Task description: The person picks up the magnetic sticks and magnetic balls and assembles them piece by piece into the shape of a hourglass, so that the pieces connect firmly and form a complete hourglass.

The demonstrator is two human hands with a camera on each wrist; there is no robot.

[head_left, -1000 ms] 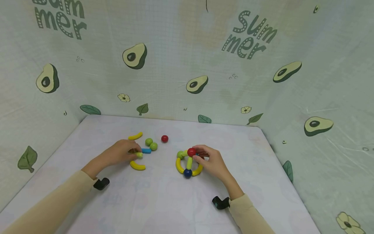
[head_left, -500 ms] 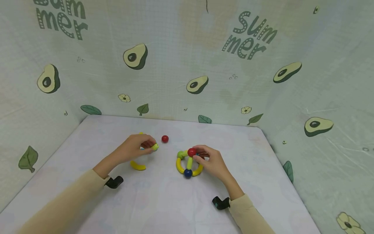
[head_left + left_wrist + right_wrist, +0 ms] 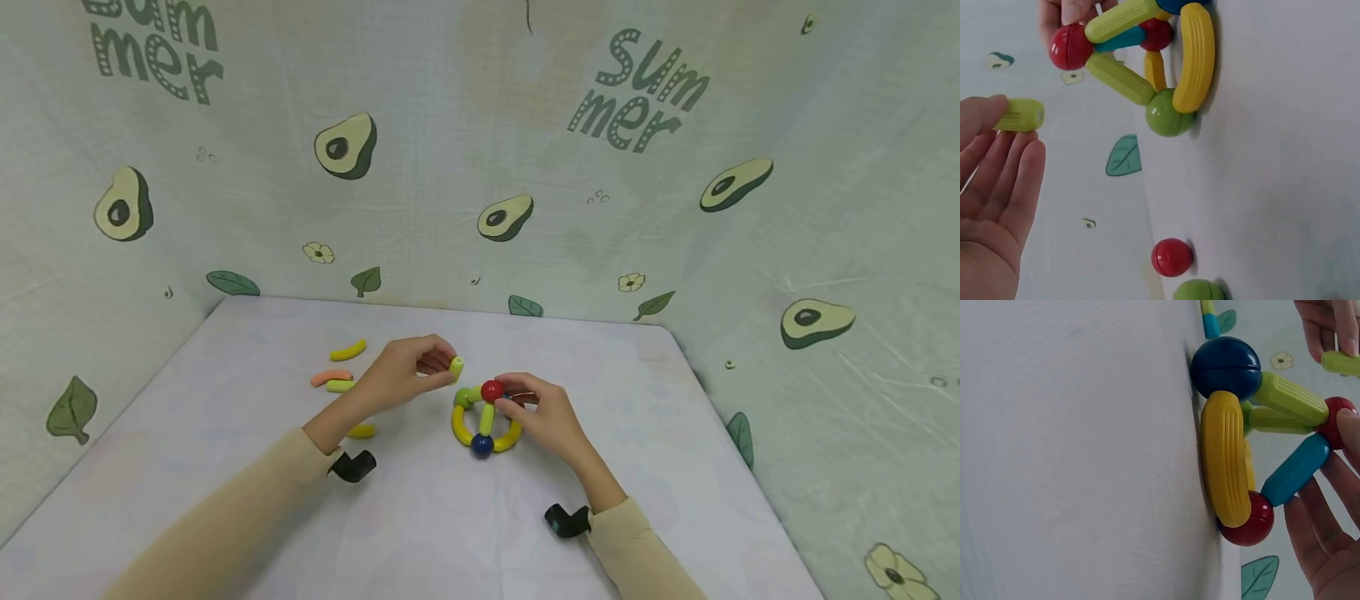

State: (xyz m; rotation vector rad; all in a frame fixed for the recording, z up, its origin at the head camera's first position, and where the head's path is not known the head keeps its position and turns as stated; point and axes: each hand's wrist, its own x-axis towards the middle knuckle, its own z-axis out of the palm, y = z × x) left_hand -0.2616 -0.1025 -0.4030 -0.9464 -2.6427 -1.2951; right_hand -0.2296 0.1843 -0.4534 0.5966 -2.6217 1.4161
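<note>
My left hand [image 3: 405, 371] pinches a lime-green toy building rod [image 3: 1022, 115] between thumb and fingers, raised above the table, with one end sticking out. To its right stands a pyramid-like frame of balls and rods. My right hand [image 3: 547, 412] grips the red ball [image 3: 492, 391] at its top. Lime-green rods [image 3: 1294, 400] and a blue rod [image 3: 1297, 470] slope down from that ball. The base has yellow curved rods [image 3: 1225, 459], a dark blue ball [image 3: 482, 445], a green ball [image 3: 1168, 114] and a second red ball [image 3: 1250, 520]. The held rod is close to the frame's left side.
On the left of the table [image 3: 420, 533] lie yellow curved rods [image 3: 348, 350], an orange curved rod [image 3: 332, 377] and another lime-green rod [image 3: 341, 386]. A loose red ball [image 3: 1172, 257] and green ball [image 3: 1199, 290] are hidden behind the left hand in the head view. A printed cloth wall [image 3: 420, 250] rises behind.
My left hand has carried the lime-green rod rightward from the loose pieces to beside the frame, uncovering the orange rod. The right hand and frame have stayed in place.
</note>
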